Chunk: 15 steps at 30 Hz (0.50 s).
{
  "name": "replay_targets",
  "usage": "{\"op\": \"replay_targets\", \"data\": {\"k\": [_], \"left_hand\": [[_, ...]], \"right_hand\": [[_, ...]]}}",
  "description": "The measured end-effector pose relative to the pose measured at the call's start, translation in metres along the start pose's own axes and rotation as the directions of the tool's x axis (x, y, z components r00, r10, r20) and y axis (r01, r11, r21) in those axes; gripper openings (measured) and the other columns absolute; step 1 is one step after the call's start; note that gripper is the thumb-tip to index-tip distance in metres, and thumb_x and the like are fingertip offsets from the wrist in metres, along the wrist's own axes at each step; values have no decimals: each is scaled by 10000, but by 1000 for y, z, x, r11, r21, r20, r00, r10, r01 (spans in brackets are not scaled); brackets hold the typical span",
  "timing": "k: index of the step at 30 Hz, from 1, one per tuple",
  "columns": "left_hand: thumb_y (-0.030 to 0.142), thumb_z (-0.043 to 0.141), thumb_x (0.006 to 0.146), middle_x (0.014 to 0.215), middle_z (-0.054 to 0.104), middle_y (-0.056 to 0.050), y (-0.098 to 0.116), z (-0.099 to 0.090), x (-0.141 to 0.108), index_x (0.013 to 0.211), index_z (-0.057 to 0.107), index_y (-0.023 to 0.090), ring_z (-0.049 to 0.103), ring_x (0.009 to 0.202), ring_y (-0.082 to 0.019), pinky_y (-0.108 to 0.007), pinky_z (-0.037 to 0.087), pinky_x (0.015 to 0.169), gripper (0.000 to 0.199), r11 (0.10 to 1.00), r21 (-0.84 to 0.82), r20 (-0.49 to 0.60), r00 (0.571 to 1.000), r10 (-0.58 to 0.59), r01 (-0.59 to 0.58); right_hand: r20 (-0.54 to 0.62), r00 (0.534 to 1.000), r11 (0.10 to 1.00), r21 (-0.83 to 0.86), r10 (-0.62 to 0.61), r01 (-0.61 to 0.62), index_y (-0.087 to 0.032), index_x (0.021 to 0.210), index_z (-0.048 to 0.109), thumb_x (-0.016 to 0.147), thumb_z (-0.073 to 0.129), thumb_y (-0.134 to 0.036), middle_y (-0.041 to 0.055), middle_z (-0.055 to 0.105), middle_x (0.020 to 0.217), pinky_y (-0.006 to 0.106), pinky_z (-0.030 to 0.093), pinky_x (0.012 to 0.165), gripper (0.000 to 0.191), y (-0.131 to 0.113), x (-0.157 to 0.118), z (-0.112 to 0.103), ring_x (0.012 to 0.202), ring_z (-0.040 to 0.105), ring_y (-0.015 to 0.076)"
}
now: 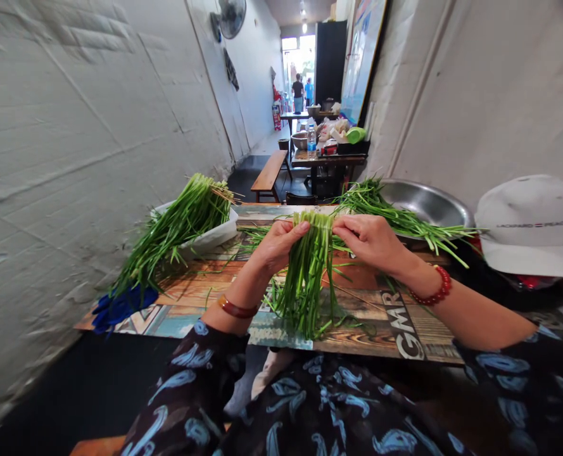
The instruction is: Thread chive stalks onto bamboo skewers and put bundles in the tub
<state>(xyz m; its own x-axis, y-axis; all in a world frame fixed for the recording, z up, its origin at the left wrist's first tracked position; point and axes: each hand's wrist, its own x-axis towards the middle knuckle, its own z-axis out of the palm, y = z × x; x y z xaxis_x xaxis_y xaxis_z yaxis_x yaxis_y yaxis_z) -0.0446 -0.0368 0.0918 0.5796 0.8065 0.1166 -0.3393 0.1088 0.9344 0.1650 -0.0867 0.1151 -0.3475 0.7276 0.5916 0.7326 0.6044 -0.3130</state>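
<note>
An upright bunch of garlic chives (308, 278) is in front of me, pale cut ends up and green leaves hanging down to the table. My left hand (281, 240) is closed around its upper left side, thumb across the front. At the upper right edge of the bunch, my right hand (369, 237) is closed in a pinch; its fingertips touch the stems, and what they pinch is too small to make out. A faint thin line crosses the stems between both hands. Loose leaves lie on the patterned wooden table (357, 310) around the bunch.
A white tub (209, 237) heaped with chives (181, 215) stands left, blue gloves (124, 307) beside it. At right, more chives (404, 218) lie against a steel basin (423, 196), near a white cap (532, 221). Beyond are a bench (270, 171), cluttered tables and two people.
</note>
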Motion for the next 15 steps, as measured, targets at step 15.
{"op": "replay_targets", "data": {"k": [15], "left_hand": [[367, 908, 636, 789, 725, -24, 7, -28, -6, 920, 706, 113, 658, 647, -112, -222, 538, 640, 432, 980, 188, 86, 993, -83, 66]], "right_hand": [[-78, 981, 979, 114, 178, -169, -177, 718, 645, 904, 517, -265, 1, 622, 629, 278, 368, 622, 242, 2, 12, -5, 591, 541, 131]]}}
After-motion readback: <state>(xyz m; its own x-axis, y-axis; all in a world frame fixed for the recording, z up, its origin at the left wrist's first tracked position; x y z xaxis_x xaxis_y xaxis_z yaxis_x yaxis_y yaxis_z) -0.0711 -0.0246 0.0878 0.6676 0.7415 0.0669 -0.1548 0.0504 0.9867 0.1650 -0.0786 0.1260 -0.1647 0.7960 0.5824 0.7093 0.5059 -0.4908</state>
